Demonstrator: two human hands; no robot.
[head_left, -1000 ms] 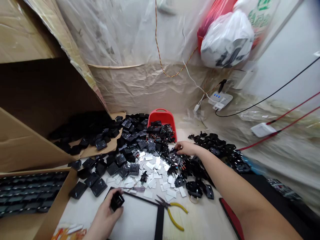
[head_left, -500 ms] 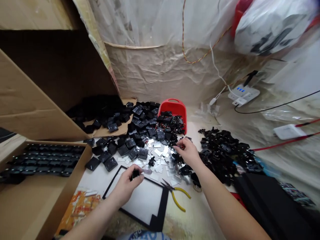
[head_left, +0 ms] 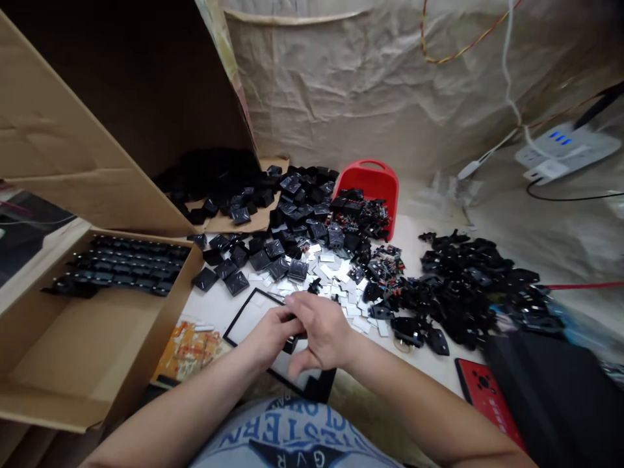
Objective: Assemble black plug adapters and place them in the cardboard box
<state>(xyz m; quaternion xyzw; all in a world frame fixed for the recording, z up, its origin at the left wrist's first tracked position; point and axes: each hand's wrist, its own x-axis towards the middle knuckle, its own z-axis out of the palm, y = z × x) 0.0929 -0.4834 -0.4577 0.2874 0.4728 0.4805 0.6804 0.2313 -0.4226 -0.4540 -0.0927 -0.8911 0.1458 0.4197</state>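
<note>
My left hand point(head_left: 273, 335) is closed round a small black case point(head_left: 290, 343), above a black-framed white panel point(head_left: 244, 320). Close against it, partly over its fingers, is my right hand point(head_left: 322, 331), with its thumb and fingers apart; whether it holds a small part is hidden. Small silvery plates point(head_left: 341, 276) lie scattered just beyond the hands. Square black cases point(head_left: 277, 268) are heaped behind and to the left of the plates.
A red scoop point(head_left: 394, 195) with small wired parts stands at the back. Black plastic pieces point(head_left: 468, 286) pile up at the right, near a red phone point(head_left: 487, 390). An open cardboard box point(head_left: 97, 351) with rows of black cases is at the left.
My right hand has moved from the pile of parts back to my left hand, and the two now meet over the panel. The view has tilted down, and the pliers no longer show.
</note>
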